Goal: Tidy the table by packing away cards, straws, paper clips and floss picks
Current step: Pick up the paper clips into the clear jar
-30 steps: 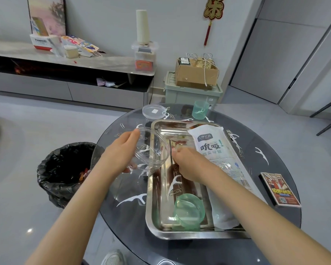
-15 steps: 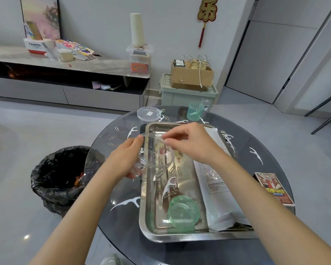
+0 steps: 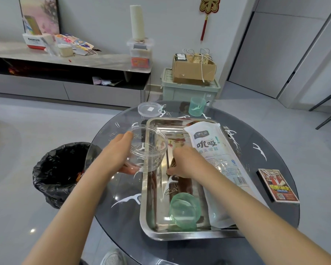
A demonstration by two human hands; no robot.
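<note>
**Jar's parked right beside the picking hand**

Big stuff first. There's a round glass table [image 3: 275, 161] with a steel tray [image 3: 144, 217] on it. A white bag of straws [image 3: 214, 159] lies lengthwise down the tray's right side, and a box of cards [image 3: 278, 185] sits on the glass further right.

The left hand [image 3: 115, 153] grips a clear jar [image 3: 151, 150], thumb at the rim and fingers underneath, mouth up, over the tray's left edge. The right hand [image 3: 189, 163] is down in the tray just right of the jar, fingertips on the tray floor. Can't tell if they've pinched anything.

The bit that matters, I reckon: the jar mouth sits up and left of that hand, so whatever gets picked up only needs a short lift leftward.

Just on the near side of those fingertips is 1 white floss pick [image 3: 168, 185], long axis running far-right to near-left. A thin wire paper clip [image 3: 170, 192] lies at its near end.
</note>
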